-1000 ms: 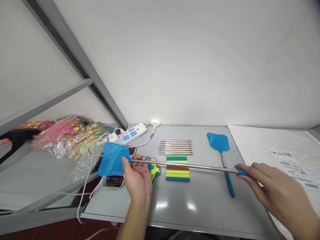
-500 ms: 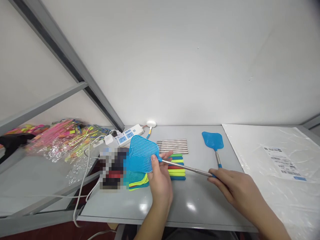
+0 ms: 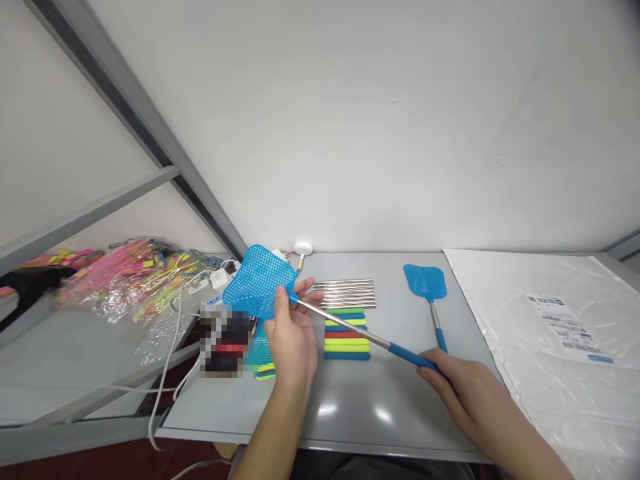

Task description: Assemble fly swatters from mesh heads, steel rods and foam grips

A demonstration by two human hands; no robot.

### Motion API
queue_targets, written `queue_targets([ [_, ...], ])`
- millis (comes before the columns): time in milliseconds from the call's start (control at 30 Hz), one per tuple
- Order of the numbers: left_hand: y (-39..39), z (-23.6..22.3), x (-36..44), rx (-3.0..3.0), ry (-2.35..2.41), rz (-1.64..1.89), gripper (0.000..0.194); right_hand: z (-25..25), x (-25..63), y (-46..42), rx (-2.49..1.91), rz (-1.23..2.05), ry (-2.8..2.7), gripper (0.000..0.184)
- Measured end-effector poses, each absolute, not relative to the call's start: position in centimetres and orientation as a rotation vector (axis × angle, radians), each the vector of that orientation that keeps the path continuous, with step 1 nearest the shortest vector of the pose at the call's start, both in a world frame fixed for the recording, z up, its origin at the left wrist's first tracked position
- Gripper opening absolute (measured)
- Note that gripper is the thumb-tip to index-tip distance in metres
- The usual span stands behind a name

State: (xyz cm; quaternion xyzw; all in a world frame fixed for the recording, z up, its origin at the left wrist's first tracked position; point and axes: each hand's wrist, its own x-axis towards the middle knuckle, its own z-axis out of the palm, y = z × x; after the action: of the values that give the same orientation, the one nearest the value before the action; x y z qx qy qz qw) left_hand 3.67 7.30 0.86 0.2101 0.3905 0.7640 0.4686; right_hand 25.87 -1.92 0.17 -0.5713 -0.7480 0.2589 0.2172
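A blue fly swatter (image 3: 263, 280) with a perforated head and a metal rod is held between both hands, above the table. My left hand (image 3: 295, 333) pinches it where head meets rod, thumb on top, other fingers partly extended behind. My right hand (image 3: 465, 393) is wrapped round the end of its blue handle. Behind the rod lie several coloured handle sleeves (image 3: 347, 347) in a row, with several metal rods (image 3: 350, 293) beyond them. More swatter heads (image 3: 263, 350) lie stacked under my left hand, partly hidden. Another blue fly swatter (image 3: 425, 281) rests beyond my right hand.
A white plastic package (image 3: 540, 287) with a printed label covers the table's right side. At left are a pixelated dark object (image 3: 225, 347), white plugs (image 3: 219, 278) and cables (image 3: 175, 347). Beyond a grey metal frame (image 3: 90, 207) lie colourful plastic-wrapped items (image 3: 135, 267).
The held swatter's head and my left hand have moved left. More of the blue handle now shows in front of my right hand, which has shifted slightly down.
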Motion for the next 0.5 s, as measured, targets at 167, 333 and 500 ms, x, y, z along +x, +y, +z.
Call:
queue_targets([
  [167, 5.2, 1.1, 7.7, 0.560, 0.994, 1.625, 0.039, -0.6, 23.4, -1.4, -1.533, 0.815, -1.901, 0.033],
  [333, 5.9, 0.9, 7.9, 0.697, 0.936, 1.486, 0.038, -0.9, 23.6, -1.5, -1.523, 1.246, -1.556, 0.039],
  [500, 6.7, -0.1, 9.1, 0.990, 0.915, 1.084, 0.040, -2.6, 23.2, -2.5, -1.365, 1.561, -1.126, 0.044],
])
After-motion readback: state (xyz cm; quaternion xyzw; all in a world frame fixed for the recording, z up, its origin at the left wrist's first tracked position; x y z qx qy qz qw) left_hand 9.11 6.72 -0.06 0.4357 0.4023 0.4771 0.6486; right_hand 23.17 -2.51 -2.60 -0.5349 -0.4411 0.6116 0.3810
